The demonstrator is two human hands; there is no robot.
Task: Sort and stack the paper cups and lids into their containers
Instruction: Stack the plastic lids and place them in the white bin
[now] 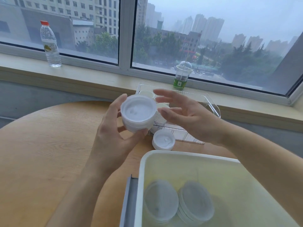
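A: White plastic is seen in the stack of lids [138, 113] held up over the wooden counter [49, 145]. By which hand is it gripped?

B: The stack is gripped by the left hand [113, 128], thumb under its near edge and fingers [118, 100] curled round its far side. The top face of the stack is tilted toward the camera, so its stacking axis is judged to run up and toward the viewer.

A: And the right hand [185, 115]?

B: It is held just to the right of the stack, fingers spread and straight, nothing grasped. Whether the stack is touched by it cannot be told.

A: Where is the stack to be taken?

B: The white bin [147, 161], where two piles of lids [178, 203] are already laid, lies below and to the right, toward the viewer. The left hand alone is loaded; the right hand is judged nearer the bin. A smaller stack of lids [163, 140] is left on the counter between the bin and the clear tray [211, 104], in which paper cups [159, 117] are nested.
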